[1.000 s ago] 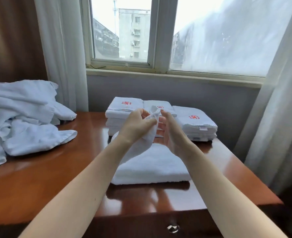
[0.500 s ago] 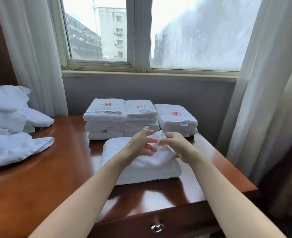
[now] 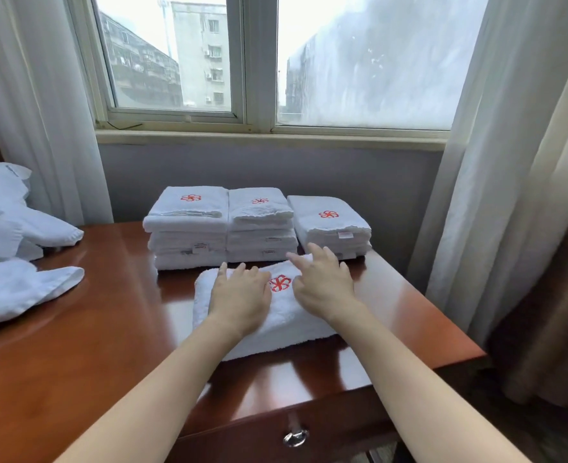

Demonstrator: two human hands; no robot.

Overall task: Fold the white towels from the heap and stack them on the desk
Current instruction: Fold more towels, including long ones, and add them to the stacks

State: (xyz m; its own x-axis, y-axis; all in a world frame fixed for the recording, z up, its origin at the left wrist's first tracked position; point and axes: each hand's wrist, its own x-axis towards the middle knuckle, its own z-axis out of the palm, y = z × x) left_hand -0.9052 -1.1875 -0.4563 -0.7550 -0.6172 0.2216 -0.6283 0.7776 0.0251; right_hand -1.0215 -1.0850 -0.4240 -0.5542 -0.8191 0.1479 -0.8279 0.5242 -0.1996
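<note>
White terry under both hands: a folded towel point(image 3: 276, 324) on the red-brown desk point(image 3: 109, 329), just in front of three piles. Presses on its left half with the left hand point(image 3: 239, 295), fingers straight and flat, gripping nothing. Rests the right hand point(image 3: 324, 285) on its far right part, fingers spread and almost straight, also holding nothing. Between the two hands, a red emblem point(image 3: 280, 283).

Behind, on the same desk: left stack point(image 3: 187, 228) touching middle stack point(image 3: 261, 225), right stack point(image 3: 329, 225) just beside. Far left, the unfolded heap point(image 3: 15, 289), well apart.

Half a second ago, pinching a lifted corner; now laid down flat, emblem uncovered.

Below the desk front, a closed drawer point(image 3: 342, 426) with metal knob point(image 3: 295, 437), inside hidden. Heap cut off by the frame edge. Labels on the stacks too small to read.
</note>
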